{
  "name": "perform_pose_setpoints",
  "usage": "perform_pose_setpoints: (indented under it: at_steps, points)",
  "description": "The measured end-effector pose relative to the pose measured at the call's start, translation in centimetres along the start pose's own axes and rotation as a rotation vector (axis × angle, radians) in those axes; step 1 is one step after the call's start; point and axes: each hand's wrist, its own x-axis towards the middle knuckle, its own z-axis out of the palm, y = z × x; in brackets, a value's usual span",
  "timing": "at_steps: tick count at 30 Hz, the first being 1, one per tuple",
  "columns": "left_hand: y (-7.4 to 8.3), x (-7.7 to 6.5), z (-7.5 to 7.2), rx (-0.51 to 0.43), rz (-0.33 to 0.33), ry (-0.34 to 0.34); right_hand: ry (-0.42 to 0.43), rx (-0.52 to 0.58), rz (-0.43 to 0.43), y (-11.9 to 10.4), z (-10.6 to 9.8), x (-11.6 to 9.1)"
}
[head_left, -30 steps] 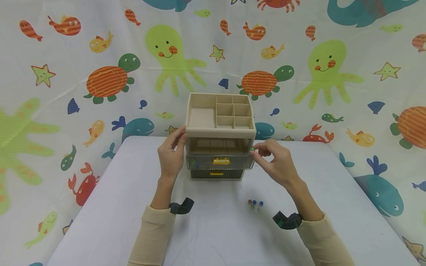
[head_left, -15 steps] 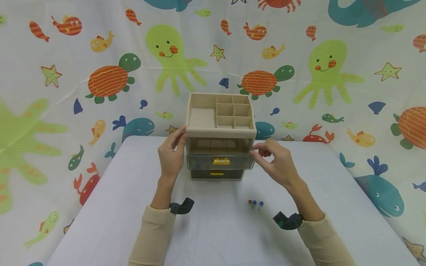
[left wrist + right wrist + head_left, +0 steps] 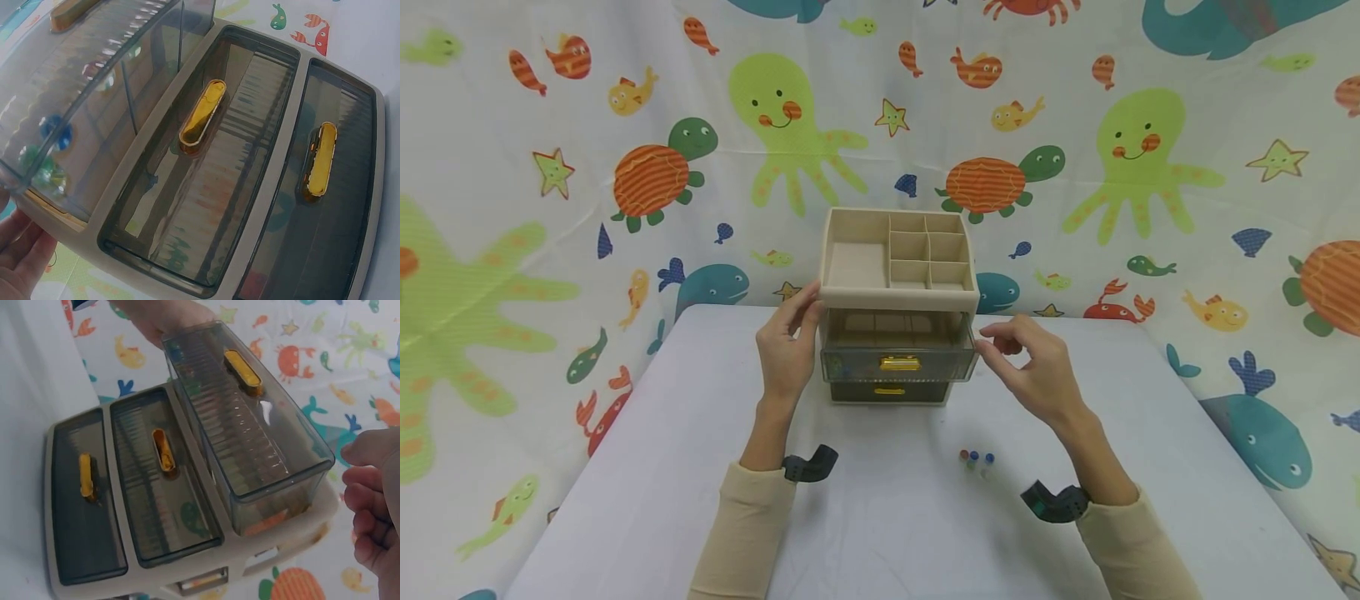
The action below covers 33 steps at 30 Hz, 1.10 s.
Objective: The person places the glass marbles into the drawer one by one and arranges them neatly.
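Note:
A beige drawer organizer [image 3: 897,300] stands at the back of the table, its clear grey top drawer [image 3: 857,365] pulled out. My left hand [image 3: 786,350] rests against its left side, fingertips touching near the upper edge. To the right of the drawer, my right hand [image 3: 1036,367] holds nothing, fingers loosely bent, apart from the drawer. Through the drawer wall in the left wrist view, small pieces show, including a blue one [image 3: 56,132] and a green one [image 3: 37,164]. Several tiny clear pieces with coloured tops, among them a blue-topped one [image 3: 989,458], lie on the table.
The two lower drawers are closed, each with a gold handle [image 3: 322,159]. An open compartment tray [image 3: 856,265] forms the organizer's top. A white cloth [image 3: 880,508] covers the table, and a sea-animal curtain [image 3: 880,50] hangs behind.
A small green piece was between my right fingertips at the drawer's right edge; it is gone from them. The right hand has drawn away slightly right. My left hand stays put.

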Motion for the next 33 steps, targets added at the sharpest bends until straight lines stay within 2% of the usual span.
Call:
perform_pose_setpoints:
  at_steps: [6,17,26,33]
  points:
    - [-0.2,0.0,0.0,-0.008,-0.005,-0.002,0.043,-0.001,0.013,0.3,-0.2,-0.6]
    - [-0.1,0.0,-0.1,-0.001,-0.019,-0.009,0.053,-0.032,0.056,0.9,-0.6,-2.2]
    - [-0.2,0.1,-0.1,-0.009,-0.015,-0.009,0.026,-0.037,0.091,1.3,-0.5,-3.9]
    - [-0.3,0.1,0.0,-0.018,-0.022,-0.009,-0.028,-0.061,0.121,1.8,0.2,-5.2]
